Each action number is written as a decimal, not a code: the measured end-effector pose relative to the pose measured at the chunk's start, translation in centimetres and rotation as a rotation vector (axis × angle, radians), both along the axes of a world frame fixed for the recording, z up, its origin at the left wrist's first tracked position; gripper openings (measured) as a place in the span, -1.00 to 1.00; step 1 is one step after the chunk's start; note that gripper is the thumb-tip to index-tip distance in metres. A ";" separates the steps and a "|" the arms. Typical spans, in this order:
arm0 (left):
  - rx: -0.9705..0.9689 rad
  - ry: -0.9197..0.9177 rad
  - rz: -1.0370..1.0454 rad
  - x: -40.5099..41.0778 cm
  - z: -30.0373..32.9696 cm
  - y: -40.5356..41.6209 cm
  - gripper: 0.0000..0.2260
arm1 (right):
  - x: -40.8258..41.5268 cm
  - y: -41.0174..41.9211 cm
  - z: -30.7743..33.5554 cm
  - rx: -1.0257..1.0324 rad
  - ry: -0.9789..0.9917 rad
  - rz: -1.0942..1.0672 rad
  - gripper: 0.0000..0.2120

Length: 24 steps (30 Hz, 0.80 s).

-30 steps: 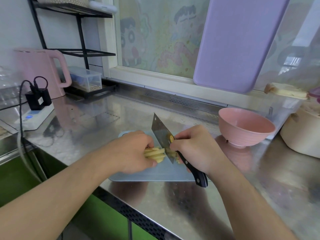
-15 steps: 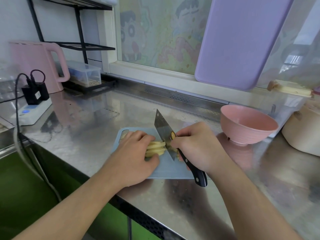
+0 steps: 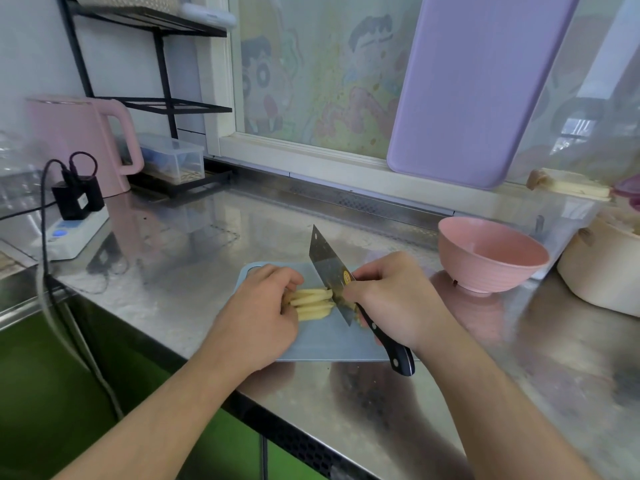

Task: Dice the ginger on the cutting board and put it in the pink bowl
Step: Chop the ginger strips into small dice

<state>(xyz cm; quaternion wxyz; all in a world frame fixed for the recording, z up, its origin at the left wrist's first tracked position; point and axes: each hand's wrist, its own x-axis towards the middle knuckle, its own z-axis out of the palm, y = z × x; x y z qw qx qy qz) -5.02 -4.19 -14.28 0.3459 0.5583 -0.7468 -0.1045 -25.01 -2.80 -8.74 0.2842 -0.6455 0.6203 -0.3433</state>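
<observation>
At a stainless-steel worktop (image 3: 194,278) beneath a window (image 3: 322,74) covered in cartoon film, your left hand (image 3: 258,317) presses curled fingers down on a bundle of ginger strips (image 3: 311,303) lying on a pale blue cutting board (image 3: 329,341). Your right hand (image 3: 391,299) has its grip wrapped around the black handle of a cleaver (image 3: 329,268), whose blade stands edge-down against the right end of the strips; small cut pieces sit just behind the blade, largely hidden by your fingers. The pink bowl (image 3: 491,254) stands on the worktop to the right of the board, apart from it, mirrored in the polished steel. A lilac cutting board (image 3: 474,88) leans against the window frame behind it, and a cream pot (image 3: 602,275) sits at the far right. On the left, a pink electric kettle (image 3: 79,140) stands by a black wire rack (image 3: 156,57), a clear lidded box (image 3: 173,161) and a white power strip (image 3: 76,233) with a black plug. Green cabinet fronts (image 3: 41,393) show below the worktop edge.
</observation>
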 end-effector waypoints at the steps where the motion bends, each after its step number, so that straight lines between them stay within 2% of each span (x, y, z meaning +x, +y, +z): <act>1: -0.009 0.010 0.002 0.0 0.0 -0.1 -0.60 | 0.0 0.0 0.0 -0.007 0.002 0.001 -0.76; 8: -0.025 0.074 0.015 0.1 -0.2 -0.3 -0.72 | -0.2 -0.2 -0.2 -0.010 0.003 -0.002 -0.78; 12: -0.076 0.043 -0.011 0.2 -0.5 -0.6 -0.72 | -0.2 -0.3 -0.2 -0.016 0.002 -0.008 -0.77; 18: -0.095 0.044 0.011 0.2 -0.1 -0.1 -0.85 | -0.4 -0.4 -0.2 -0.011 -0.007 -0.009 -0.78; 24: -0.100 0.059 -0.013 0.0 0.1 0.1 -0.87 | -0.2 -0.2 -0.1 -0.007 -0.019 0.000 -0.81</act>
